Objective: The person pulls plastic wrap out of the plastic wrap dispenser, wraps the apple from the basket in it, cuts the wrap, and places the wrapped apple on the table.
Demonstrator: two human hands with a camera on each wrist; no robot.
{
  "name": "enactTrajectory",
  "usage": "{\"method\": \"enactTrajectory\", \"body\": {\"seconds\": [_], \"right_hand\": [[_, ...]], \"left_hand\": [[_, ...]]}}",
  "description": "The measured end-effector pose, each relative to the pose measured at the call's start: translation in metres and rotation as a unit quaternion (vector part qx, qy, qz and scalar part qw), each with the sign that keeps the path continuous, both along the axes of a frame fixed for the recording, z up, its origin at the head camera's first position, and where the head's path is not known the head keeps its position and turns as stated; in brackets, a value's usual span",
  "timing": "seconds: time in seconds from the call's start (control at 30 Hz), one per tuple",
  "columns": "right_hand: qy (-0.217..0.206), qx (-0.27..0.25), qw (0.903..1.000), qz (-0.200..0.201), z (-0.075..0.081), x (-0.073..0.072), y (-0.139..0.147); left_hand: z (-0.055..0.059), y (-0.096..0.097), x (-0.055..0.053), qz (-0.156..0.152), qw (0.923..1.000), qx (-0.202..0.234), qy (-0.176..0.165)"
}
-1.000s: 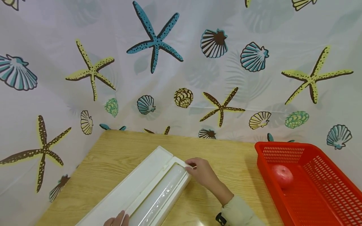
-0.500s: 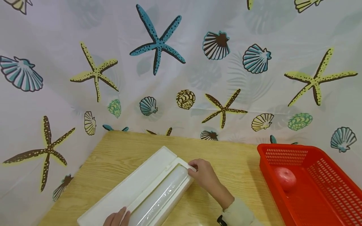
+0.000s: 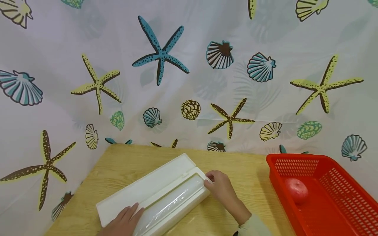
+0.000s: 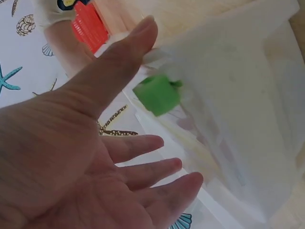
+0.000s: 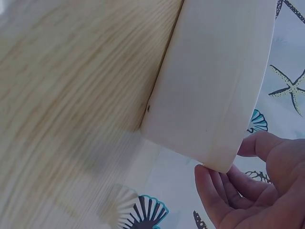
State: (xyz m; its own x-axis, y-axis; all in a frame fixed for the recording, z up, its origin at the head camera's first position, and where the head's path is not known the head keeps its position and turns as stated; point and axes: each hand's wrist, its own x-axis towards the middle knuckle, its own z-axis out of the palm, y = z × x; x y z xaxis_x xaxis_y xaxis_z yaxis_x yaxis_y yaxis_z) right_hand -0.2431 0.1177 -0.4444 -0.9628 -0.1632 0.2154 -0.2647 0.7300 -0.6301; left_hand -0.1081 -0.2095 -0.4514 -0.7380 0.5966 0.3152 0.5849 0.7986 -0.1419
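A long white cling film dispenser [image 3: 159, 196] lies diagonally on the table with its lid [image 3: 147, 183] folded back to the left. Inside its trough sits a roll of clear film [image 3: 169, 205]. My left hand [image 3: 122, 223] rests with fairly straight fingers on the near part, at the trough's edge. In the left wrist view, a small green piece [image 4: 159, 95] shows between thumb and fingers; its kind is unclear. At the far end, my right hand [image 3: 221, 188] pinches the dispenser's corner between thumb and fingers, as the right wrist view also shows.
A red plastic basket [image 3: 273, 177] stands at the right, with a round pinkish-red fruit-like thing [image 3: 296, 190] in it. Behind the wood-grain table [image 3: 127, 160] hangs a white curtain [image 3: 183, 88] printed with shells and starfish.
The dispenser has swung round and shifted rightward, its near end moving up into view. Both hands have moved with it, the left one further into the frame. The head view has tilted slightly.
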Motion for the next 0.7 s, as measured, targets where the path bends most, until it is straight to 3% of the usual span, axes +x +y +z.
{"method": "enactTrajectory", "body": {"seconds": [0.07,0.13,0.17,0.23,0.3,0.4,0.53,0.7], "right_hand": [[0.001,0.002,1.0,-0.009,0.0,0.0,0.004],[0.004,0.001,0.9998,-0.018,0.0,0.0,0.007],[0.004,0.0,0.9998,-0.022,0.0,0.0,0.009],[0.008,-0.001,0.9996,-0.028,-0.001,0.0,0.013],[0.009,-0.005,0.9993,-0.037,-0.002,0.001,0.017],[0.003,-0.005,0.9988,-0.048,-0.001,0.003,0.024],[-0.014,-0.005,0.9978,-0.065,0.001,0.004,0.034],[-0.03,-0.008,0.9965,-0.077,0.003,0.003,0.044]], "left_hand": [[0.004,-0.001,-0.008,-0.021,0.9995,-0.006,-0.022],[0.013,-0.001,-0.016,-0.024,0.9964,-0.014,-0.08],[0.017,0.0,-0.019,-0.018,0.9935,-0.013,-0.112],[0.027,0.003,-0.025,0.019,0.9799,-0.005,-0.199],[0.032,0.005,-0.03,0.043,0.9709,0.01,-0.235],[0.034,0.005,-0.037,0.068,0.966,0.052,-0.244],[0.03,0.002,-0.049,0.094,0.9679,0.092,-0.214],[0.021,0.0,-0.072,0.11,0.971,0.116,-0.177]]}}
